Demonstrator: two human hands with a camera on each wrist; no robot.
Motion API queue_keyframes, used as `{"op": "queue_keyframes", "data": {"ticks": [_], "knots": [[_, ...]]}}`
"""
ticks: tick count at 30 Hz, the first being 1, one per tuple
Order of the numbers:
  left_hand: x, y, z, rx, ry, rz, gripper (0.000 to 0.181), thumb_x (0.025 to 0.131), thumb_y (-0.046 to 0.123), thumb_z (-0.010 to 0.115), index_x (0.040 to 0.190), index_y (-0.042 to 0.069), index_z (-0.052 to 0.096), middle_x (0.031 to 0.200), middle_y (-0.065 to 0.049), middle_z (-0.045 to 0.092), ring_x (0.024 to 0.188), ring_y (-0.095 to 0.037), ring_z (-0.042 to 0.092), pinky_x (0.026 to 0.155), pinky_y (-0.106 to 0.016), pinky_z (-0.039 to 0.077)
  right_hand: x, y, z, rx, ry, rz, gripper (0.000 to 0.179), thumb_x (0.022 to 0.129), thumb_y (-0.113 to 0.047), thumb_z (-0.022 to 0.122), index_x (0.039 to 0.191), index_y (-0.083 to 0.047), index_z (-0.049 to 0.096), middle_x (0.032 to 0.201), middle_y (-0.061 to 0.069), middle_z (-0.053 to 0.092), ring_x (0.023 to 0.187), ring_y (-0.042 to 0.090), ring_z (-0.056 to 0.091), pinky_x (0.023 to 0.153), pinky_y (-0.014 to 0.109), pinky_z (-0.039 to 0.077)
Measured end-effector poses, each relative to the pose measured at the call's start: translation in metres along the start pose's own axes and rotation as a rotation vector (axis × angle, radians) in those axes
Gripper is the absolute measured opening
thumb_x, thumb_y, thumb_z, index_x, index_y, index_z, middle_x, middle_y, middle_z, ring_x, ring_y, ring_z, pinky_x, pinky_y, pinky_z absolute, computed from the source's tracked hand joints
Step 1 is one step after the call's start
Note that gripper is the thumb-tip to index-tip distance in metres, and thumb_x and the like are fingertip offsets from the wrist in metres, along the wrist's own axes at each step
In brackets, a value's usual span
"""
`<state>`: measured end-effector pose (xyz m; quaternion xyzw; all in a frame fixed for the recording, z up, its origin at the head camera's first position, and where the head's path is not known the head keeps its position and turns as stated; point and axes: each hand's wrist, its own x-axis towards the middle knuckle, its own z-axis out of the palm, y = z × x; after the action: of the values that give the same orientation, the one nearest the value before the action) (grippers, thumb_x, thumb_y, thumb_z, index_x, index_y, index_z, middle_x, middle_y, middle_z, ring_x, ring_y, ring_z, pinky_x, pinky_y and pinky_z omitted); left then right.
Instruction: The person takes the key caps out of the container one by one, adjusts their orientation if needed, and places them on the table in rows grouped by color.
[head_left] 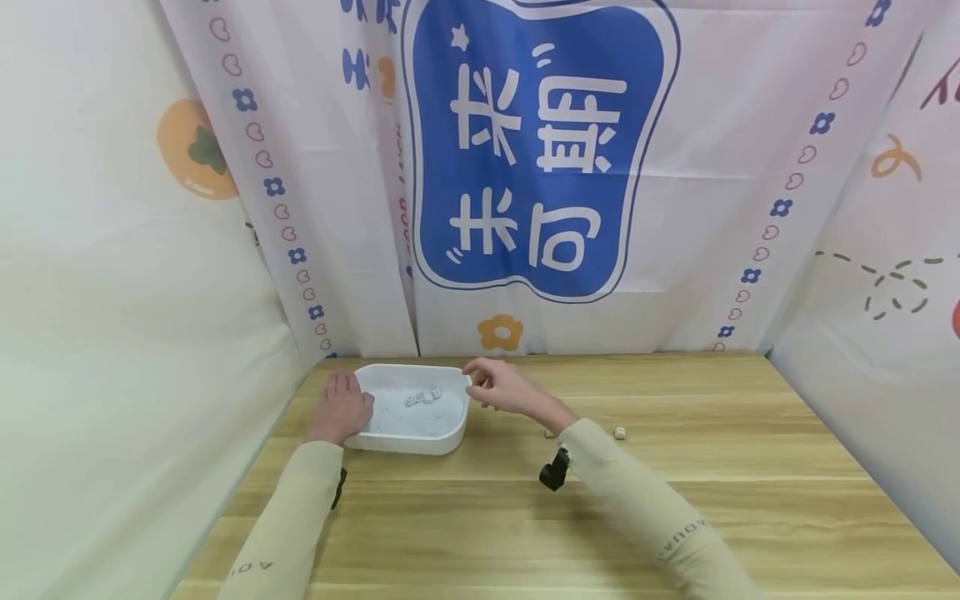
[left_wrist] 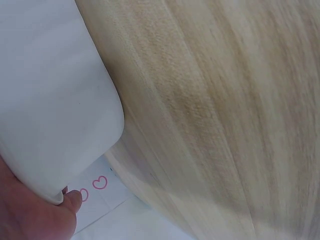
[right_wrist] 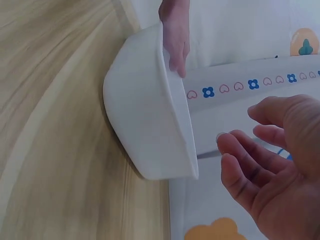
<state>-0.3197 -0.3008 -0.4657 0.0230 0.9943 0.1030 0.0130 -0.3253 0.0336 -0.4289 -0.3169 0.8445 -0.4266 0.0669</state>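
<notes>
A white plastic basin (head_left: 405, 444) with rounded corners stands on the wooden table, towards the back left. Inside it lie small pale pieces (head_left: 423, 397), too small to make out. My left hand (head_left: 342, 410) grips the basin's left rim, with the thumb on the inner side; the left wrist view shows the thumb (left_wrist: 74, 201) by the rim. Just off the right end of the basin is my right hand (head_left: 504, 386). In the right wrist view its fingers (right_wrist: 245, 155) are loosely bent, with a gap to the thumb and nothing held between them.
Two small light blocks, one a cube (head_left: 619, 433) and one beside the right sleeve (head_left: 550, 433), lie on the wooden table (head_left: 480, 533). A printed white curtain (head_left: 360, 208) hangs behind the table's back edge, and pale cloth walls flank both sides.
</notes>
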Motion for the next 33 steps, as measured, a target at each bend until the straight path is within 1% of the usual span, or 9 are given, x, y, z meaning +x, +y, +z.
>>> {"op": "queue_keyframes", "data": {"ticks": [2, 4, 9, 11, 17, 24, 28, 31, 33], "knots": [[0.0, -0.001, 0.0, 0.006, -0.004, 0.001, 0.07, 0.102, 0.029, 0.021, 0.147, -0.021, 0.0, 0.156, -0.041, -0.003, 0.147, -0.054, 0.001, 0.122, -0.061, 0.008, 0.006, -0.003, 0.006, 0.001, -0.007, -0.001, 0.036, 0.095, -0.021, 0.061, 0.129, -0.01, 0.058, 0.098, 0.008, 0.069, 0.077, 0.03, 0.07, 0.056, 0.027, 0.057], [0.001, -0.002, 0.0, 0.009, -0.006, -0.001, 0.07, 0.102, 0.029, 0.021, 0.147, -0.02, 0.0, 0.156, -0.04, -0.003, 0.147, -0.054, 0.001, 0.122, -0.061, 0.008, 0.011, -0.005, 0.012, -0.001, -0.008, 0.002, 0.036, 0.094, -0.021, 0.061, 0.128, -0.01, 0.059, 0.098, 0.008, 0.069, 0.077, 0.029, 0.07, 0.057, 0.026, 0.057], [0.002, -0.002, 0.0, 0.004, 0.005, -0.006, 0.07, 0.102, 0.027, 0.024, 0.147, -0.021, 0.001, 0.156, -0.04, -0.002, 0.147, -0.054, 0.001, 0.122, -0.06, 0.007, 0.023, -0.01, 0.026, -0.022, -0.004, 0.01, 0.035, 0.094, -0.023, 0.061, 0.127, -0.012, 0.06, 0.099, 0.006, 0.069, 0.07, 0.013, 0.068, 0.06, 0.024, 0.057], [0.002, -0.001, 0.001, 0.007, 0.009, -0.007, 0.069, 0.102, 0.027, 0.024, 0.147, -0.021, 0.001, 0.156, -0.04, -0.002, 0.147, -0.054, 0.001, 0.122, -0.06, 0.007, 0.027, -0.012, 0.03, -0.024, -0.01, 0.013, 0.034, 0.095, -0.022, 0.061, 0.127, -0.011, 0.06, 0.099, 0.007, 0.069, 0.069, 0.01, 0.066, 0.06, 0.024, 0.057], [0.001, 0.0, 0.002, 0.004, 0.01, -0.009, 0.069, 0.102, 0.027, 0.024, 0.148, -0.02, 0.003, 0.156, -0.04, -0.002, 0.147, -0.054, 0.002, 0.122, -0.061, 0.006, 0.038, -0.012, 0.042, -0.018, -0.022, 0.047, 0.032, 0.096, -0.019, 0.06, 0.126, -0.009, 0.06, 0.099, 0.008, 0.07, 0.07, 0.01, 0.066, 0.06, 0.023, 0.056], [0.0, 0.001, 0.0, 0.0, 0.007, -0.019, 0.07, 0.102, 0.028, 0.023, 0.148, -0.019, 0.002, 0.157, -0.039, -0.002, 0.147, -0.052, 0.001, 0.122, -0.06, 0.007, 0.052, -0.009, 0.057, -0.015, -0.02, 0.071, 0.032, 0.095, -0.018, 0.061, 0.126, -0.009, 0.06, 0.095, 0.006, 0.069, 0.068, 0.01, 0.064, 0.056, 0.024, 0.055], [-0.001, 0.001, 0.0, 0.009, -0.001, -0.022, 0.07, 0.102, 0.029, 0.022, 0.148, -0.019, 0.002, 0.157, -0.039, -0.003, 0.148, -0.052, 0.001, 0.123, -0.06, 0.008, 0.06, -0.008, 0.066, -0.044, -0.026, 0.07, 0.033, 0.094, -0.016, 0.062, 0.125, -0.005, 0.061, 0.09, 0.005, 0.069, 0.064, 0.009, 0.063, 0.053, 0.022, 0.055], [-0.001, 0.001, 0.0, 0.011, 0.003, -0.02, 0.069, 0.102, 0.028, 0.023, 0.148, -0.019, 0.003, 0.157, -0.039, -0.002, 0.147, -0.052, 0.002, 0.122, -0.06, 0.009, 0.067, -0.008, 0.073, -0.084, -0.018, 0.07, 0.031, 0.094, -0.016, 0.062, 0.123, -0.004, 0.062, 0.085, 0.004, 0.069, 0.061, 0.007, 0.062, 0.053, 0.019, 0.054], [-0.001, 0.001, 0.0, 0.005, 0.004, -0.023, 0.069, 0.102, 0.028, 0.024, 0.148, -0.019, 0.003, 0.157, -0.039, -0.002, 0.148, -0.052, 0.002, 0.122, -0.06, 0.009, 0.071, -0.01, 0.076, -0.09, -0.019, 0.07, 0.031, 0.093, -0.015, 0.063, 0.122, -0.004, 0.063, 0.084, 0.004, 0.07, 0.06, 0.007, 0.062, 0.053, 0.019, 0.053]]}}
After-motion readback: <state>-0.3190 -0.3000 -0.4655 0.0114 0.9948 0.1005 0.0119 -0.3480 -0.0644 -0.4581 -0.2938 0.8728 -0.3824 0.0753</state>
